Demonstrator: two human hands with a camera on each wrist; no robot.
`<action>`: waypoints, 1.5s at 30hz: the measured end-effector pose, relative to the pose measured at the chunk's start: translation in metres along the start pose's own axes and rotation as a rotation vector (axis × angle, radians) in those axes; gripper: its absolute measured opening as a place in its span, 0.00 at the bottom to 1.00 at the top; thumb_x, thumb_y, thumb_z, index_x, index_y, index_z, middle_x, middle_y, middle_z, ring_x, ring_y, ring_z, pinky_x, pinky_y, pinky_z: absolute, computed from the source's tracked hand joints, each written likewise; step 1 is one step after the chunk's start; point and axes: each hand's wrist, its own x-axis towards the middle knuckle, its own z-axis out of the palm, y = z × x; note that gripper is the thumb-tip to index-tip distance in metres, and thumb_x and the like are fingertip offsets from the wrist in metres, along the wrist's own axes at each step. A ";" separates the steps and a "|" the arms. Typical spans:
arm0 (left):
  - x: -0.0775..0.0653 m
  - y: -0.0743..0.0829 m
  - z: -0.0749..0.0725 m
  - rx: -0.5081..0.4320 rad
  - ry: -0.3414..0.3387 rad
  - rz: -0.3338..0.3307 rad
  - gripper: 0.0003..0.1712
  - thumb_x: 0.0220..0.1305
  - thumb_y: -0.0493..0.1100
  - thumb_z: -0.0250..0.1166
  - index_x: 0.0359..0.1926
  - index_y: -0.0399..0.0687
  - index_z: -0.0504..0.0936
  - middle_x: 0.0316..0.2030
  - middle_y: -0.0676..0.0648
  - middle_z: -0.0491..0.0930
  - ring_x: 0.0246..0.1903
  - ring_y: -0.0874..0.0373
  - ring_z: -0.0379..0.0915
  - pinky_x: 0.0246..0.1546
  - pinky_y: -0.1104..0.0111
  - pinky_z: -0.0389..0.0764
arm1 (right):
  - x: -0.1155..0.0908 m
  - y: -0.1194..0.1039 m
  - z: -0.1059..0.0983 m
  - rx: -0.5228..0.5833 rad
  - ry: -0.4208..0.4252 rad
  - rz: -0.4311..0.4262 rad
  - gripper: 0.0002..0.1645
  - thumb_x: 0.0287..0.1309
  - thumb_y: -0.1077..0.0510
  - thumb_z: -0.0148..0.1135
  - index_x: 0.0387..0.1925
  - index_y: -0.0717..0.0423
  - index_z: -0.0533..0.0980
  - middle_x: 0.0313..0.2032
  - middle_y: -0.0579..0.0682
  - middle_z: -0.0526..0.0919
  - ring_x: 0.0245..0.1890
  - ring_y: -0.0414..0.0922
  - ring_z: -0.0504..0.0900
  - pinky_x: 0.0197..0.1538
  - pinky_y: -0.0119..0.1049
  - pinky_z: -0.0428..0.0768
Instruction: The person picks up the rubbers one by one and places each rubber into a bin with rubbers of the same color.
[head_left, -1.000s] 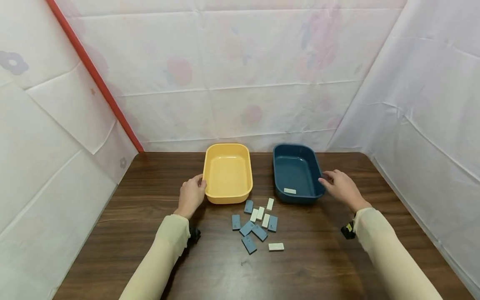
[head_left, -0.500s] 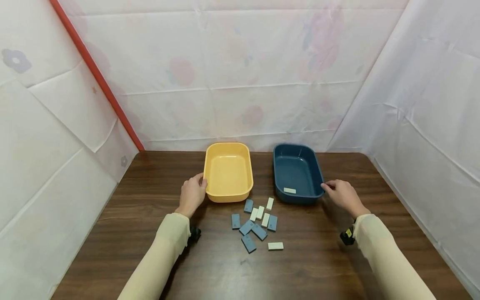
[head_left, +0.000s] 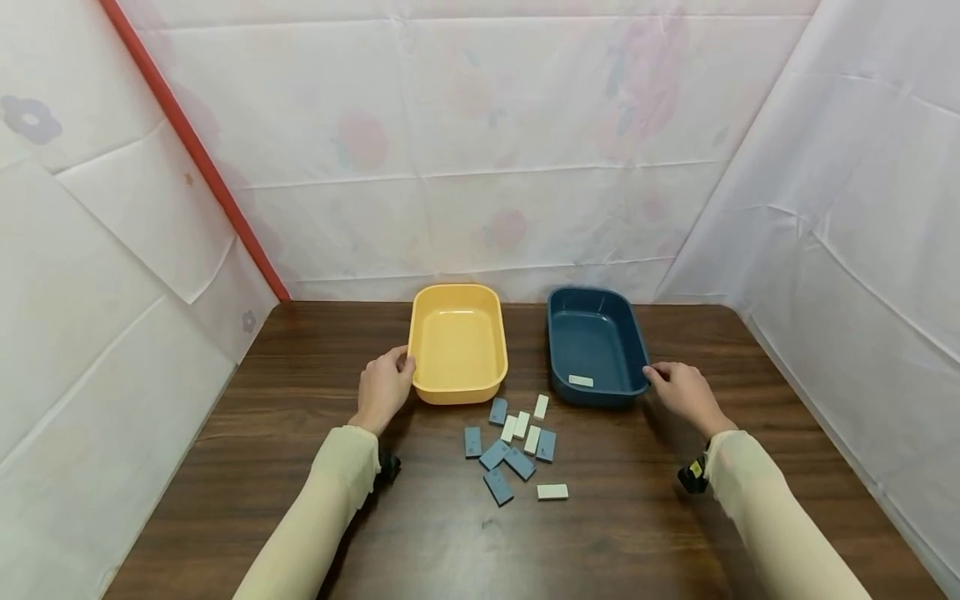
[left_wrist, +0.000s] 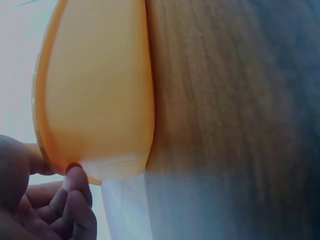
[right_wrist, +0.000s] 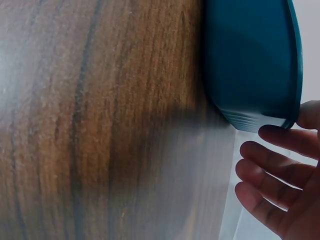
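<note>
On the wooden table stand a yellow bin (head_left: pixel 457 346) at left and a dark blue bin (head_left: pixel 595 342) at right. My left hand (head_left: pixel 383 390) pinches the yellow bin's left rim between thumb and fingers, also visible in the left wrist view on the bin wall (left_wrist: pixel 100 90). At the blue bin's right rim, my right hand (head_left: pixel 686 395) pinches with thumb and index finger, while its other fingers (right_wrist: pixel 270 175) spread below in the right wrist view. One whitish block (head_left: pixel 581 381) lies inside the blue bin. Nothing is visible inside the yellow one.
In front of the bins lie several grey-blue blocks (head_left: pixel 498 487) and several whitish blocks (head_left: pixel 552 492), loosely grouped on the table (head_left: pixel 615 533). A patterned white sheet (head_left: pixel 465 150) hangs behind, with a red strip (head_left: pixel 191 150) at left.
My right hand has shifted slightly toward me along the blue bin's side and now pinches its rim. The left hand keeps its grip; bins and blocks stay in place.
</note>
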 end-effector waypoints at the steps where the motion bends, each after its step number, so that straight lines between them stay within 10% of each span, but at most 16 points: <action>1: 0.000 0.000 0.000 0.002 0.001 0.005 0.21 0.71 0.46 0.56 0.58 0.39 0.80 0.30 0.43 0.83 0.19 0.56 0.69 0.22 0.68 0.68 | 0.000 0.001 0.000 0.003 0.000 0.001 0.31 0.74 0.47 0.44 0.60 0.71 0.73 0.57 0.70 0.77 0.58 0.66 0.75 0.57 0.61 0.73; 18: -0.010 0.016 -0.014 -0.035 0.071 0.112 0.16 0.67 0.42 0.58 0.51 0.39 0.84 0.41 0.40 0.80 0.37 0.48 0.76 0.40 0.55 0.75 | -0.005 -0.001 0.015 0.117 0.097 0.017 0.34 0.75 0.44 0.38 0.62 0.69 0.71 0.56 0.69 0.77 0.57 0.65 0.76 0.57 0.60 0.73; 35: -0.042 0.054 -0.017 -0.025 -0.175 0.377 0.13 0.64 0.42 0.65 0.48 0.43 0.85 0.41 0.47 0.83 0.34 0.57 0.80 0.37 0.63 0.82 | -0.008 0.000 0.017 0.166 0.127 0.043 0.34 0.76 0.45 0.38 0.61 0.70 0.71 0.53 0.70 0.79 0.55 0.64 0.77 0.57 0.60 0.73; 45: -0.052 0.060 -0.003 0.028 -0.434 0.492 0.13 0.63 0.42 0.66 0.47 0.42 0.84 0.38 0.50 0.84 0.36 0.60 0.80 0.39 0.67 0.81 | -0.009 -0.002 0.016 0.174 0.120 0.055 0.34 0.76 0.45 0.37 0.62 0.70 0.70 0.52 0.70 0.80 0.53 0.63 0.77 0.56 0.60 0.73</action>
